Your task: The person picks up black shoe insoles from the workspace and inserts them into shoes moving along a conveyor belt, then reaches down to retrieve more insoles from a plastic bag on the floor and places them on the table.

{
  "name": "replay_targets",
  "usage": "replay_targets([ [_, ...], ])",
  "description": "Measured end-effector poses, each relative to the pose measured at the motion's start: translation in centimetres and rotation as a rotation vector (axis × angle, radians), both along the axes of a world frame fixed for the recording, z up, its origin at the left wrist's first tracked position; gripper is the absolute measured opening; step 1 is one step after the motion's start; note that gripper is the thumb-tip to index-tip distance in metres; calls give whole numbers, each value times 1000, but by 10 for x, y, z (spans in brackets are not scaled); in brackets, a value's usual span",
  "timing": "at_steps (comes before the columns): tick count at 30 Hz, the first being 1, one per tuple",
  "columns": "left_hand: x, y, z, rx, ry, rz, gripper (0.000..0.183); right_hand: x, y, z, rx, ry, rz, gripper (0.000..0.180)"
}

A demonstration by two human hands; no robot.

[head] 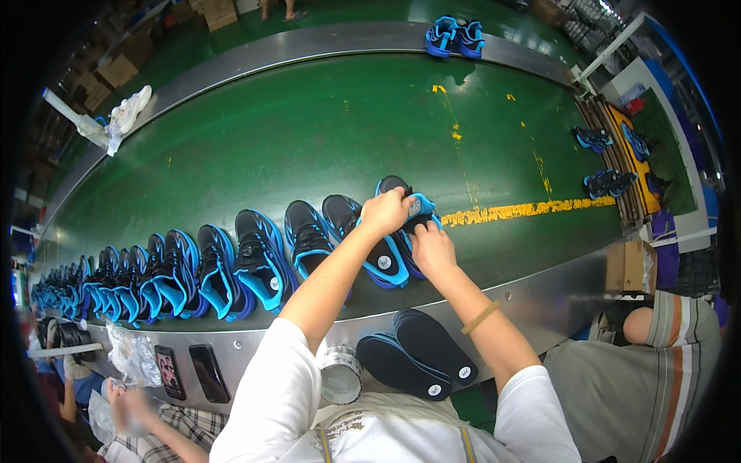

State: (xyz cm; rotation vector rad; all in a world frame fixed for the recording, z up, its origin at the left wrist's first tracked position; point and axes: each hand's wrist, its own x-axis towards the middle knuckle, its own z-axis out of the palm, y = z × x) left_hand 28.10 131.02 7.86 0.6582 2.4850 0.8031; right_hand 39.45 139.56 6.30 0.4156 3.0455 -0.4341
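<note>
On the green conveyor belt before me stands a black and blue sneaker (391,184), toe pointing away. My left hand (384,213) grips its tongue and upper near the laces. At its heel opening, the fingers of my right hand (433,246) reach in on a dark piece, probably an insole; how much they hold is hidden. Beside it, under my left forearm, is another sneaker (340,211), partly covered. A shoe opening with a round white sticker (384,262) shows between my arms. Two stacks of black insoles (402,362) with round stickers lie on the metal edge near my body.
A long row of matching sneakers (255,243) runs leftward along the belt. Near me are a tape roll (341,376), two phones (209,373) and plastic bags (132,353). A sneaker pair (455,37) stands on the far rail. Other people sit at both sides.
</note>
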Motion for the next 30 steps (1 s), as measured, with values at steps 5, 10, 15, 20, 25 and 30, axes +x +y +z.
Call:
replay_targets([
  [5, 2, -8, -2, 41, 27, 8, 46, 5, 15, 47, 75, -361, 125, 30],
  [10, -1, -5, -2, 14, -29, -54, 37, -22, 43, 38, -90, -608, 374, 21],
  [15, -2, -6, -7, 44, 22, -67, 35, -18, 30, -13, 45, -359, 442, 18],
  [20, 0, -7, -11, 47, 36, -74, 34, -17, 28, -28, 157, -299, 465, 18],
  [25, 0, -7, -14, 77, 60, -98, 34, -21, 31, -35, 320, -421, 625, 23],
  [30, 15, 2, -18, 4, 225, -93, 29, -39, 28, -34, 307, -757, 657, 26],
])
